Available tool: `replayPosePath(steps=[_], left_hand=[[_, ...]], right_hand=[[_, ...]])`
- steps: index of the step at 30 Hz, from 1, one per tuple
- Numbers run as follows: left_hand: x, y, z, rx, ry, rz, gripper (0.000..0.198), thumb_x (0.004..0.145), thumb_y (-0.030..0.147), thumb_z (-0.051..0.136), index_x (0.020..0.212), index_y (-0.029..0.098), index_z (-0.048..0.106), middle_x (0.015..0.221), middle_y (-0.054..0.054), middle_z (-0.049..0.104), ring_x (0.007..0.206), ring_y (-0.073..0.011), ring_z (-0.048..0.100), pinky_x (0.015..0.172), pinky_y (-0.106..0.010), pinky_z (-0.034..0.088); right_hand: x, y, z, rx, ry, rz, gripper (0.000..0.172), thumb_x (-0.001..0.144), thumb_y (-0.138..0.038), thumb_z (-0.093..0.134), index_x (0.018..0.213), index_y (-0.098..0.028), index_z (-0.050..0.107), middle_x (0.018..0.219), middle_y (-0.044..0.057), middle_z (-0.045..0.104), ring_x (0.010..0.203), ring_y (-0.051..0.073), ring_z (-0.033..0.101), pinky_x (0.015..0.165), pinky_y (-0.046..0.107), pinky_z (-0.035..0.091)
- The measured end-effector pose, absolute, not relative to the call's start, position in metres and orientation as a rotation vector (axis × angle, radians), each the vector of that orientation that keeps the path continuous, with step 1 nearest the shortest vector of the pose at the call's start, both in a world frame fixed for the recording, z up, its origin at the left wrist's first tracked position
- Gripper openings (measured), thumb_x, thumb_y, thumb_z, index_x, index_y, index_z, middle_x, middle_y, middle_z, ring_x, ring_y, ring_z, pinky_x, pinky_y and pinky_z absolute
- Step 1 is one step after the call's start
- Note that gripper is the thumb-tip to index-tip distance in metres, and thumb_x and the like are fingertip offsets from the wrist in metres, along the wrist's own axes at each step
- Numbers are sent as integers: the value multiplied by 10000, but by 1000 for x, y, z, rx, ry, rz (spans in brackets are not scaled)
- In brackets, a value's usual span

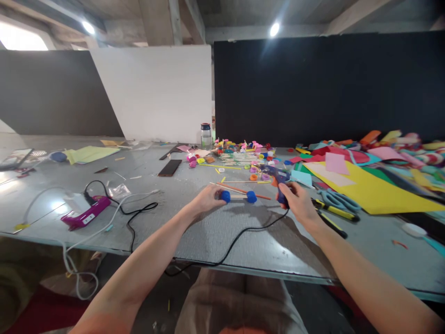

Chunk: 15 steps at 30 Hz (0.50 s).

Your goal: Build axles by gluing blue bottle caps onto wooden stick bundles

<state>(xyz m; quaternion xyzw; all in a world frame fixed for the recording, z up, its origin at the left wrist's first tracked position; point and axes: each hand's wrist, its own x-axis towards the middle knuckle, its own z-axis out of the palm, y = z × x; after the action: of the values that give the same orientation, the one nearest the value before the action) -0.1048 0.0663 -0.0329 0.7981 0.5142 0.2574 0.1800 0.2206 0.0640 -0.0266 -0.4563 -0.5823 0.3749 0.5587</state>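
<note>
My left hand (209, 199) is closed on the left end of a small piece made of two blue caps (251, 197) joined by a pale stick (238, 196). Just behind it lie a thin orange stick (260, 196) and a pale stick. My right hand (295, 198) is wrapped round the handle of a dark blue glue gun (278, 174), whose nozzle points away and to the left. A black cord (239, 235) runs from the gun's handle down to the table's front edge.
Scissors (339, 200) and yellow-black cutters (335, 211) lie right of my right hand, beside yellow sheets (375, 190). Behind are small coloured parts (239, 157), a phone (170, 168) and a bottle (206, 135). A purple power strip (85, 214) with cables sits left.
</note>
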Motion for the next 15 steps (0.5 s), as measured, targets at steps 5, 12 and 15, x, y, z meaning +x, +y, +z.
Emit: replayPosePath(steps=[5,12,15], left_hand=[[-103,67,-35,2293,1495,704,294,980,370,671,1172,148,670,1196,-91,689,1072,-232,677,944,-456,580],[-103,67,-35,2309,1543,685,302,980,371,671,1184,148,668,1204,-93,688,1076,-235,679,944,-458,584],[-103,66,-34,2306,1546,689,309,983,372,668,1196,149,665,1209,-94,687,1076,-235,680,941,-457,586]], right_hand=[[222,66,-29,-1081,-1380,872,443,843,-619,717,863,-203,565,655,-30,631,450,113,534,408,236,423],[224,68,-33,-1128,-1385,882,272,1021,-402,656,922,-153,607,690,-50,600,482,80,534,434,191,434],[223,68,-33,-1153,-1381,896,233,1039,-358,647,952,-143,624,710,-49,595,496,75,532,439,183,442]])
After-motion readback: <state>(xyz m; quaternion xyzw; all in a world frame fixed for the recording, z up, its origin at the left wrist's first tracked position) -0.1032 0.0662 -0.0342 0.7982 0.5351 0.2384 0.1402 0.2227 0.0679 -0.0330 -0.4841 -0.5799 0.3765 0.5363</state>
